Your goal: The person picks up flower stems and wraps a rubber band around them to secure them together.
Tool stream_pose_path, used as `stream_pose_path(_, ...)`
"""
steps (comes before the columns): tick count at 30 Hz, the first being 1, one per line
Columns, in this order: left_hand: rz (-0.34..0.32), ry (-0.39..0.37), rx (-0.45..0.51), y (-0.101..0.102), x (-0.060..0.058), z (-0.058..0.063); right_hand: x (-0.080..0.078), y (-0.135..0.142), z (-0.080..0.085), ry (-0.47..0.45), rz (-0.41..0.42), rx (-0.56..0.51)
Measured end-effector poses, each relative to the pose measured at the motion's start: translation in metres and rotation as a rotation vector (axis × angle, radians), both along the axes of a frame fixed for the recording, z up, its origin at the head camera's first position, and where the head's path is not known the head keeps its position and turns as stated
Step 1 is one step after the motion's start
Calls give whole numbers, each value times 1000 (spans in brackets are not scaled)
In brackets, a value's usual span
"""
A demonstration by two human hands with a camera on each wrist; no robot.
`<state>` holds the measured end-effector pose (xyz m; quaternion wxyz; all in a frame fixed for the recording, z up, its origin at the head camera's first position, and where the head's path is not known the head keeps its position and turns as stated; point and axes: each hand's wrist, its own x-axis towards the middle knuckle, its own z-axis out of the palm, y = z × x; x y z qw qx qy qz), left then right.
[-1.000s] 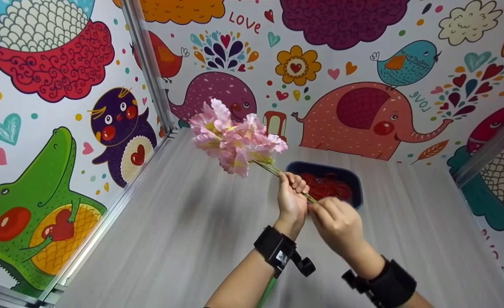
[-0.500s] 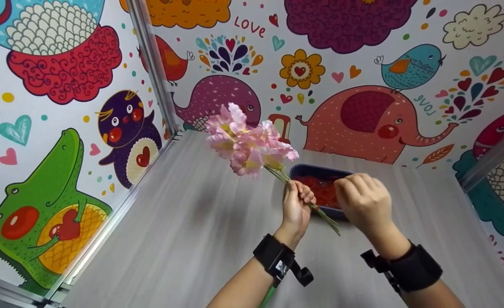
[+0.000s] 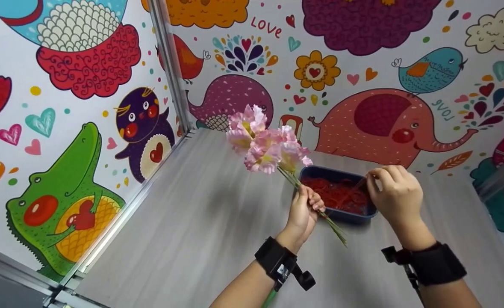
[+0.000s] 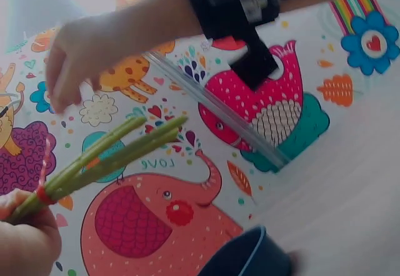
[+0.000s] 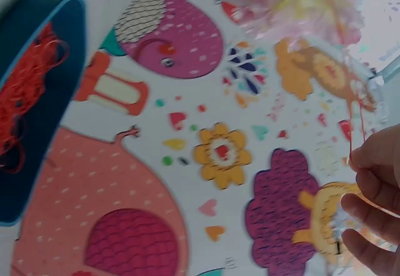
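Note:
My left hand (image 3: 304,211) grips the thin green stems (image 3: 335,230) of a bunch of pink flowers (image 3: 269,147), held at a slant with the blossoms up and left. A red rubber band (image 4: 44,195) goes round the stems just beyond the left fingers. From there a strand stretches away; in the right wrist view two strands of the rubber band (image 5: 351,123) run to the right thumb and forefinger, which pinch them. The right hand (image 3: 398,193) is raised to the right of the bunch, its other fingers loosely bent. The stem ends stick out free below the left hand.
Behind the hands, a dark blue plastic tub (image 3: 349,217) with many red rubber bands (image 3: 337,196) stands on the light wood-look table (image 3: 183,222). Cartoon-printed panels (image 3: 243,51) with metal frame bars (image 3: 170,64) enclose the table at the back and sides.
My right hand has moved from the stems beside the left hand up and away to the right, drawing the rubber band out. The left hand keeps its grip; the head view has turned slightly left.

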<state>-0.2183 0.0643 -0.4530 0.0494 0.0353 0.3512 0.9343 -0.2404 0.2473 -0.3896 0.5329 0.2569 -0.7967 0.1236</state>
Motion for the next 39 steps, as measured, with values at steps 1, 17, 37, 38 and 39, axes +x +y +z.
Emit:
stream_pose_path(1,-6,-12,19,0,0,1,-2,2,-2,-28,-3,-4)
stream_pose_path(17,-58,-150,264,-3,6,29,-22,4,-48,-223,-19,-28)
stream_pose_path(37,50,-175,600,5,-1,50,16,-57,-112,-390,37,-156)
stream_pose_path(38,64,-172,597,6,-2,51,20,-61,-114,-362,41,-153)
stream_pose_path(39,80,-174,594,6,-3,51,24,-63,-116,-327,53,-158)
